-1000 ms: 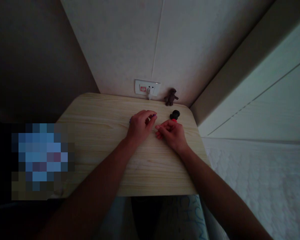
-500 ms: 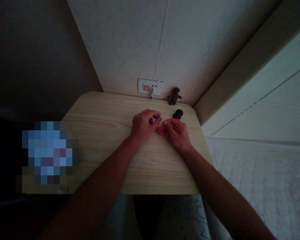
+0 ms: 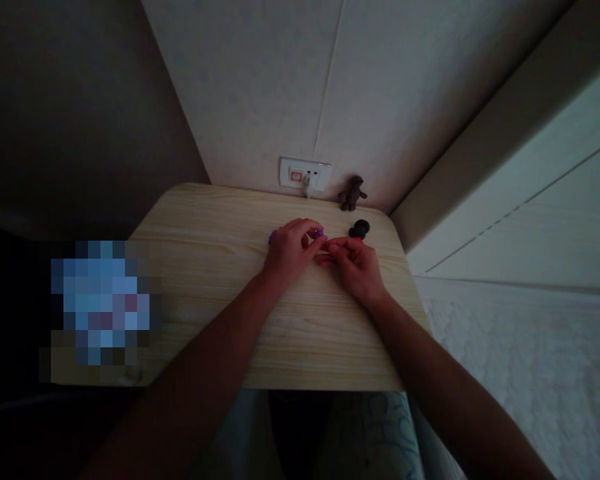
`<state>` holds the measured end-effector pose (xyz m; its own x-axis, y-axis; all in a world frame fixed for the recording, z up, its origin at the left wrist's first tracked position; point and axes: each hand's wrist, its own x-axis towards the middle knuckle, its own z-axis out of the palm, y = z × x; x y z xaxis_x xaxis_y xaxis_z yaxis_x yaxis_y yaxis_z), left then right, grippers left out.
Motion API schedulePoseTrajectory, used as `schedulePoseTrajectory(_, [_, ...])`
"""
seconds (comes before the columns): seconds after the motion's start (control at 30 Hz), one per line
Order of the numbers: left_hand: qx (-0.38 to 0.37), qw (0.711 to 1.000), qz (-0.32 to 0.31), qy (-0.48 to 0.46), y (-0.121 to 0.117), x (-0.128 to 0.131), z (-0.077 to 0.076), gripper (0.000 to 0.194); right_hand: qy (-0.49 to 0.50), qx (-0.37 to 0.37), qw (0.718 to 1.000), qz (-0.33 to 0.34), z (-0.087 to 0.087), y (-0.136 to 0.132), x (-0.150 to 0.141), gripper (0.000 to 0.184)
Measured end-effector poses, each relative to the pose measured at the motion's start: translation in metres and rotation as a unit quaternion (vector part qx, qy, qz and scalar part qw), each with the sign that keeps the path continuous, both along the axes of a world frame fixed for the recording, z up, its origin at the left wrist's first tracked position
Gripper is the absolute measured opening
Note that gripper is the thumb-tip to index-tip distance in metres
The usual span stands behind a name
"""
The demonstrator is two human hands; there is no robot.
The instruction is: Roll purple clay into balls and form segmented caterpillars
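Observation:
My left hand [image 3: 291, 251] is over the wooden tabletop [image 3: 220, 280], thumb and forefinger pinching a small purple piece [image 3: 319, 234]. Behind its knuckles another bluish-purple thing [image 3: 273, 236] shows, mostly covered by the hand. Close by on the right, my right hand [image 3: 357, 267] has thumb and forefinger pressed together, their tips almost at the left fingertips. What they pinch, if anything, is too small and dark to make out. Just beyond the right knuckles lies a black rounded thing [image 3: 361, 229] with a bit of red at its base, partly hidden by the hand.
A small dark brown bear figure [image 3: 353, 193] stands at the table's back edge against the wall. Left of it is a wall socket [image 3: 305, 175] with a plug in it. A blurred-out bluish patch [image 3: 100, 300] covers the table's left side. White quilted bedding [image 3: 520, 373] lies to the right.
The right fingertips have come nearer to the left ones and the purple piece. The whole view has shifted slightly; the bear figure and black thing stay in place on the table.

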<state>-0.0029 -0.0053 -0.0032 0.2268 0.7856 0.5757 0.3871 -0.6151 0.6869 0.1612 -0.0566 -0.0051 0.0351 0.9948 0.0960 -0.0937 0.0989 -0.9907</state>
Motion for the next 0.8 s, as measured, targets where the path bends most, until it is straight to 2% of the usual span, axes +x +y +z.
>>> schedulePoseTrajectory(0.17, [0.0, 1.0, 0.0, 0.001, -0.0006, 0.0008, 0.0003, 0.01, -0.033, -0.013, 0.999, -0.015, 0.0041, -0.0023, 0.0, 0.049])
schedulePoseTrajectory(0.3, [0.01, 1.0, -0.003, 0.003, -0.0005, 0.0013, -0.0006, 0.008, -0.078, 0.006, 0.996, -0.033, 0.0049, -0.003, 0.0017, 0.042])
schedulePoseTrajectory(0.5, [0.016, 1.0, 0.001, -0.001, 0.0001, 0.0008, -0.0009, 0.006, -0.044, 0.008, 0.999, -0.01, -0.0001, -0.0016, 0.0031, 0.035])
schedulePoseTrajectory(0.8, [0.014, 1.0, 0.006, 0.0, 0.0007, 0.0018, -0.0011, 0.006, -0.022, -0.028, 0.999, -0.004, 0.0008, -0.0025, 0.0024, 0.039])
